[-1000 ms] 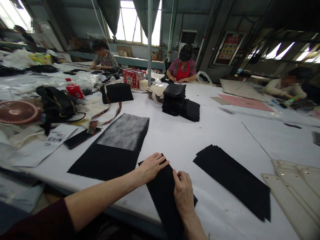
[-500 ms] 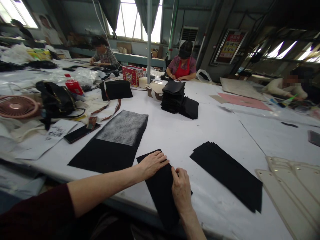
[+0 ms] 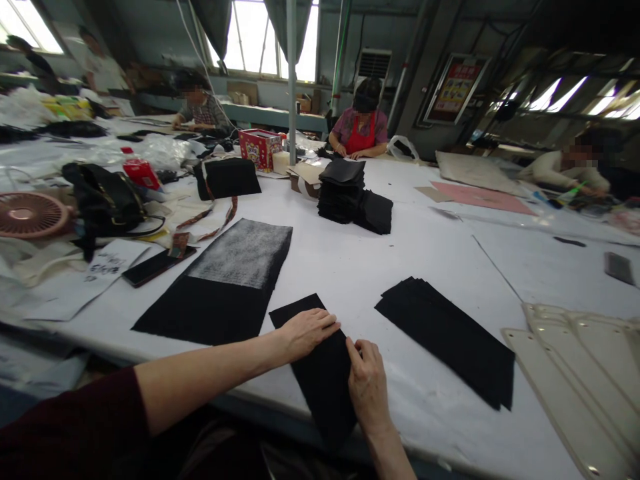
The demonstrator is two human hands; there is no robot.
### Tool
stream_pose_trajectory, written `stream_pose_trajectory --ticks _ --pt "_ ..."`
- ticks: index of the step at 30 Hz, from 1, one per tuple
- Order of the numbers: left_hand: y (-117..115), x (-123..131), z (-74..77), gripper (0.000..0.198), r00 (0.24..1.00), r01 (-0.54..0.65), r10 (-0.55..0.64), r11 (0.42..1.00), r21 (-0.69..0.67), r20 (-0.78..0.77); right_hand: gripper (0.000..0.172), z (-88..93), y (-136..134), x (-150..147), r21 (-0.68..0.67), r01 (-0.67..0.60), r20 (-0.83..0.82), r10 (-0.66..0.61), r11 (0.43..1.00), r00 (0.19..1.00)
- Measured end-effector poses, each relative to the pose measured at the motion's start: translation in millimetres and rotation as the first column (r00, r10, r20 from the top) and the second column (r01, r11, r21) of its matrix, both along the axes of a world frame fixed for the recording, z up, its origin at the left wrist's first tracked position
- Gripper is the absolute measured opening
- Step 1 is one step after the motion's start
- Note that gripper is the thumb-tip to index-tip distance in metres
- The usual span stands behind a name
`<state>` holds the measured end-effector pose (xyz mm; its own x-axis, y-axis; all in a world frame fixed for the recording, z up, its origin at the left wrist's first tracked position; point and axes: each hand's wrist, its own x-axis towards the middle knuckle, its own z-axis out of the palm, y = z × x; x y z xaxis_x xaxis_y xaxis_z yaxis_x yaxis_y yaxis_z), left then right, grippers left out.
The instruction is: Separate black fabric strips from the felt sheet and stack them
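A black fabric piece (image 3: 323, 380) lies at the near table edge, its lower end reaching over the edge. My left hand (image 3: 306, 333) rests flat across its upper part, fingers stretched toward the right edge. At that right edge my right hand (image 3: 369, 377) has thumb and bent fingers closed on the fabric; its palm side is hidden. To the left lies a larger black stack (image 3: 200, 310) with a grey-white, fuzzy-looking sheet (image 3: 245, 250) on its upper half. A fanned pile of black strips (image 3: 445, 337) lies to the right.
Beige panels with metal studs (image 3: 560, 373) lie at the right. Farther back stands a stack of black pieces (image 3: 343, 190). A phone (image 3: 159, 265), a black bag (image 3: 103, 200) and a pink fan (image 3: 30, 215) are on the left. A person in a red apron (image 3: 363, 133) works across the table.
Both hands have slid slightly down and right along the fabric's edge. A dark corner that stuck out beside my right hand no longer shows. The whole view has shifted a little.
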<state>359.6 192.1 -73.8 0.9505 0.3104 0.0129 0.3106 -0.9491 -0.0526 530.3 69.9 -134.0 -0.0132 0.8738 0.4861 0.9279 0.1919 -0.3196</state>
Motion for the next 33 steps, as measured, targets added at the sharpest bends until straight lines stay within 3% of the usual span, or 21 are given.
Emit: stream_pose_trajectory --ticks 6,13,18,22,26,33 --pt "-4.5 5.8 0.1 0.059 0.999 0.002 -0.002 1.000 -0.002 -0.043 0.039 0.8 -9.6 7.0 -0.026 -0.009 -0.014 0.009 1.000 1.000" --pt "-13.6 13.1 3.7 0.048 0.998 0.044 -0.045 0.999 -0.017 -0.046 0.036 6.0 -19.9 13.8 -0.043 -0.028 -0.036 0.027 0.999 0.999" --pt "-20.0 16.1 6.7 0.058 0.997 0.039 -0.039 0.999 -0.005 -0.071 0.036 6.4 -26.5 20.9 -0.052 -0.058 -0.060 0.055 0.997 0.997" --pt "-25.1 20.9 6.5 0.051 0.997 0.068 -0.066 0.997 0.024 -0.049 0.036 8.7 -30.7 24.9 -0.058 -0.069 -0.058 0.066 0.996 0.996" --pt "-28.9 25.5 5.2 0.044 0.997 0.065 -0.066 0.997 -0.035 -0.045 0.034 13.9 -36.4 28.5 -0.071 -0.073 -0.051 0.070 0.995 0.996" --pt "-39.1 30.6 7.1 0.055 0.994 0.063 -0.062 0.998 0.008 -0.094 0.036 10.3 -45.2 35.9 -0.066 -0.088 -0.028 0.086 0.994 0.996"
